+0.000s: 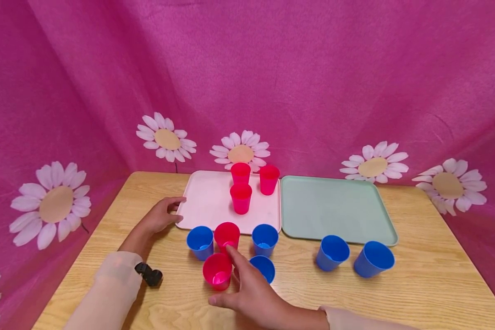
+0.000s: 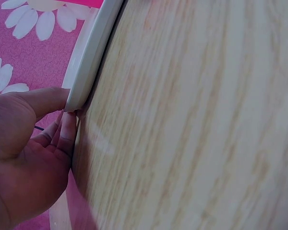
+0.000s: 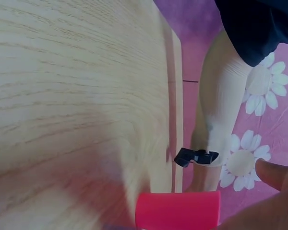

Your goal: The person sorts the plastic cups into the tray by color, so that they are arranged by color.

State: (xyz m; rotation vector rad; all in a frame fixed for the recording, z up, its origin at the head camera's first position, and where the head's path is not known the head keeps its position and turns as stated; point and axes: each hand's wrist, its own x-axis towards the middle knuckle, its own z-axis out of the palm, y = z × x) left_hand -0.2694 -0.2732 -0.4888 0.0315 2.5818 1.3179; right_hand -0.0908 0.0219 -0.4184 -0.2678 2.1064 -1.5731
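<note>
My left hand [image 1: 161, 216] pinches the left edge of the pale pink tray [image 1: 206, 197]; in the left wrist view the thumb lies over the tray's rim [image 2: 84, 72] and the fingers are below it. Three upright red cups [image 1: 241, 201] stand on that tray. In front of it, two more red cups stand on the table, a nearer one [image 1: 214, 271] and a farther one [image 1: 226, 231]. My right hand [image 1: 257, 293] reaches over beside the nearer cup, thumb and fingers spread, index fingertip overlapping the farther cup's lower edge. The right wrist view shows a red cup [image 3: 177, 210] next to this hand.
Blue cups flank the red pair: one on the left [image 1: 200, 243], one on the right [image 1: 265, 239] and another [image 1: 264, 266] partly behind my right hand. Farther right stand two blue cups [image 1: 332, 253], before a pale green tray [image 1: 334, 208]. A flowered pink cloth hangs behind the wooden table.
</note>
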